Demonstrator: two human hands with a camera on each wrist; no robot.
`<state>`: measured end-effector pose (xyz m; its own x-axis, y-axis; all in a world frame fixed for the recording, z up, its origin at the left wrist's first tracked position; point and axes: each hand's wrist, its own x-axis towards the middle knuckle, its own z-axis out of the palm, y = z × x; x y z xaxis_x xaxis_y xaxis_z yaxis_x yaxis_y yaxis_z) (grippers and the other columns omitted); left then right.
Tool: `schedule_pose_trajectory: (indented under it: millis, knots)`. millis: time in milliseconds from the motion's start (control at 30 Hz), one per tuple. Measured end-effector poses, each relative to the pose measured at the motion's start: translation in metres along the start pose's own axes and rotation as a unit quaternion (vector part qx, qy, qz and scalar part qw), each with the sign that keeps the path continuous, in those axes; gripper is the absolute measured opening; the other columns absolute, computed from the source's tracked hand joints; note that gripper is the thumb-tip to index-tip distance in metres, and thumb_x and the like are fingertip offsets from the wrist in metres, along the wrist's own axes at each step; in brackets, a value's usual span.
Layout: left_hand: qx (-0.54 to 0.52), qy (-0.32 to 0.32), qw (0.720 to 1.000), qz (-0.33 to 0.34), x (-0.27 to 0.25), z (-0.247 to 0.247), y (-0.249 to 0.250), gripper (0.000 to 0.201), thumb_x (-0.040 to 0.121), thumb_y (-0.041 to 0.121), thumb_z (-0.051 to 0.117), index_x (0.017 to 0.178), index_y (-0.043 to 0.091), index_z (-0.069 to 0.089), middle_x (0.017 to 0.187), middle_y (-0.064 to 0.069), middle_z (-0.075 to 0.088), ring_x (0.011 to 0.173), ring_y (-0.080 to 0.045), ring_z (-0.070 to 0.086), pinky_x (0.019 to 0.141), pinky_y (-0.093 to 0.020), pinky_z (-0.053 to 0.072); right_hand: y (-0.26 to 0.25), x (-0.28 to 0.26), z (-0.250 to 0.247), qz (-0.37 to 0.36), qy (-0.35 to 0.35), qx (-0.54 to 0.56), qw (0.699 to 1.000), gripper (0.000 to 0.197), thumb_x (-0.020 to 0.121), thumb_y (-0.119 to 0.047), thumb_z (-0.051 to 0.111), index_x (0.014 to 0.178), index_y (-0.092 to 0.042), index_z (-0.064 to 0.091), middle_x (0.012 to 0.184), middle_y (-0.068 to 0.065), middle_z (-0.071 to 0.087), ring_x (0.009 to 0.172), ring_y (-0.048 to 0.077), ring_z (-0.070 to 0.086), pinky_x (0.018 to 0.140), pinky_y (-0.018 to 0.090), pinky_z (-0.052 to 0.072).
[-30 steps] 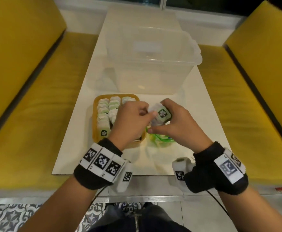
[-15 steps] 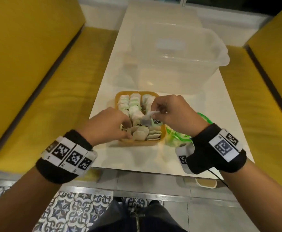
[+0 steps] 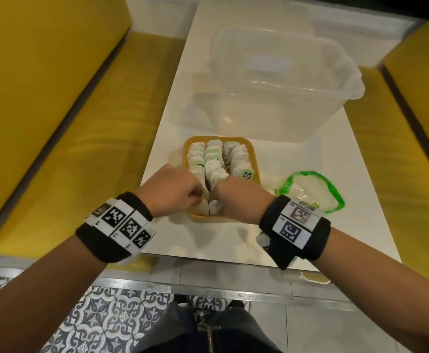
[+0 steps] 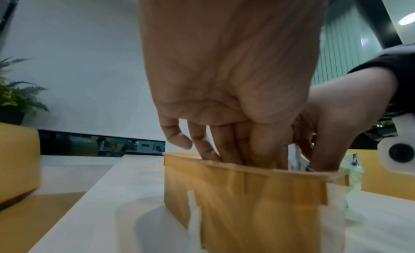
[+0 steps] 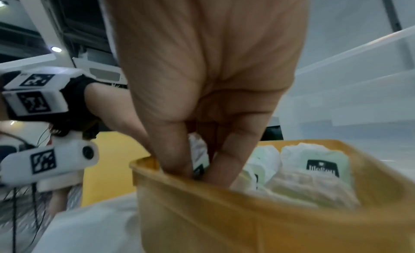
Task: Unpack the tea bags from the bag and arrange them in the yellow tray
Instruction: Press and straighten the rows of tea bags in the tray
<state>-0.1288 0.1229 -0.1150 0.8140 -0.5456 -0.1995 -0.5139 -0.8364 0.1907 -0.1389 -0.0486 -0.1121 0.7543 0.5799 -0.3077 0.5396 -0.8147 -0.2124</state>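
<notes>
The yellow tray (image 3: 256, 161) sits on the white table and holds three rows of white and green tea bags (image 3: 239, 159). Both hands reach into its near end. My right hand (image 3: 236, 197) pinches one tea bag (image 5: 198, 150) upright between thumb and forefinger, low in the tray (image 5: 224, 212). My left hand (image 3: 180, 189) pushes straight fingers (image 4: 224, 141) down among the bags just left of it; the tray wall (image 4: 247, 194) hides their tips. The clear zip bag (image 3: 310, 189) with a green rim lies flat to the right of the tray.
A large clear plastic bin (image 3: 279, 85) stands right behind the tray. Yellow bench cushions (image 3: 81, 136) flank the narrow table on both sides. The table's near edge (image 3: 208, 258) lies just below my wrists.
My right hand has carried the tea bag from above the zip bag down into the tray's near end. My left hand has dropped its fingers into the tray beside it.
</notes>
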Motion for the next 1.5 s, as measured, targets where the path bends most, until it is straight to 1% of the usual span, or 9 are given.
schedule_pose_trajectory:
  millis: [300,500,667,767,900,1000,1100,1267,1500]
  knots:
    - [0.076,0.063,0.995,-0.035,0.005,0.005,-0.002,0.028,0.095,0.042,0.049,0.104,0.026,0.071,0.108,0.003,0.060,0.106,-0.021,0.046,0.085,-0.036,0.034,0.002,0.019,0.008,0.022,0.041,-0.081,0.996,0.019,0.095,-0.021,0.051,0.107,-0.009,0.061,0.100,0.012,0.062,0.086,0.031,0.062,0.064,0.032,0.045]
    - [0.086,0.033,0.996,-0.020,0.007,0.006,0.004,0.031,0.084,0.055,0.060,0.099,0.028,0.069,0.103,0.005,0.057,0.103,-0.018,0.043,0.084,-0.035,0.031,0.010,0.019,0.003,0.025,0.032,-0.023,0.999,0.031,0.088,-0.020,0.051,0.112,-0.003,0.060,0.090,0.010,0.062,0.077,0.029,0.062,0.075,0.037,0.055]
    - [0.085,0.041,0.995,-0.022,0.010,0.005,0.004,0.024,0.085,0.047,0.062,0.095,0.028,0.070,0.101,0.007,0.061,0.102,-0.018,0.045,0.081,-0.035,0.029,0.019,0.009,-0.023,0.047,0.023,0.028,0.998,0.013,0.080,-0.011,0.056,0.084,-0.008,0.068,0.078,0.010,0.062,0.076,0.026,0.055,0.066,0.035,0.050]
    - [0.094,0.042,0.994,-0.025,0.011,0.004,0.003,0.022,0.086,0.046,0.061,0.094,0.027,0.069,0.100,0.006,0.061,0.101,-0.019,0.045,0.077,-0.033,0.024,0.021,0.004,-0.032,0.040,0.030,0.039,0.998,0.008,0.074,-0.007,0.054,0.067,-0.007,0.058,0.068,0.012,0.056,0.066,0.024,0.044,0.053,0.030,0.036]
    - [0.086,0.042,0.995,-0.032,0.013,0.006,0.006,0.020,0.085,0.043,0.064,0.096,0.027,0.070,0.099,0.006,0.059,0.102,-0.019,0.045,0.077,-0.032,0.022,0.005,0.004,-0.022,0.018,-0.018,0.033,0.999,0.010,0.081,-0.012,0.052,0.071,-0.013,0.053,0.061,0.000,0.044,0.062,0.021,0.044,0.059,0.025,0.037]
    - [0.087,0.043,0.995,-0.033,0.012,0.006,0.008,0.018,0.086,0.043,0.063,0.093,0.027,0.069,0.098,0.006,0.058,0.102,-0.019,0.045,0.077,-0.033,0.024,0.004,0.014,-0.002,0.019,-0.074,0.023,0.997,0.018,0.091,-0.022,0.051,0.074,-0.015,0.053,0.069,0.002,0.047,0.068,0.025,0.051,0.066,0.032,0.047]
    - [0.086,0.038,0.995,-0.035,0.010,0.007,0.006,0.019,0.086,0.044,0.063,0.092,0.027,0.069,0.099,0.005,0.059,0.103,-0.019,0.045,0.080,-0.034,0.028,0.012,0.023,0.008,0.022,-0.042,0.013,0.999,0.020,0.093,-0.031,0.053,0.088,-0.013,0.061,0.081,0.005,0.055,0.075,0.026,0.058,0.073,0.037,0.054]
    - [0.083,0.038,0.995,-0.037,0.010,0.009,0.005,0.020,0.084,0.043,0.065,0.092,0.025,0.070,0.099,0.004,0.059,0.101,-0.020,0.045,0.080,-0.035,0.030,0.015,0.027,0.010,0.023,0.021,-0.045,0.998,0.028,0.091,-0.019,0.052,0.116,-0.008,0.059,0.095,0.010,0.064,0.082,0.029,0.065,0.073,0.041,0.056]
    - [0.092,0.037,0.995,-0.032,0.012,0.009,0.005,0.017,0.085,0.039,0.064,0.095,0.026,0.069,0.100,0.004,0.060,0.101,-0.020,0.045,0.076,-0.032,0.023,0.008,0.008,-0.002,-0.006,0.007,-0.011,1.000,0.018,0.088,-0.027,0.053,0.088,-0.016,0.068,0.076,0.003,0.051,0.071,0.025,0.054,0.069,0.039,0.055]
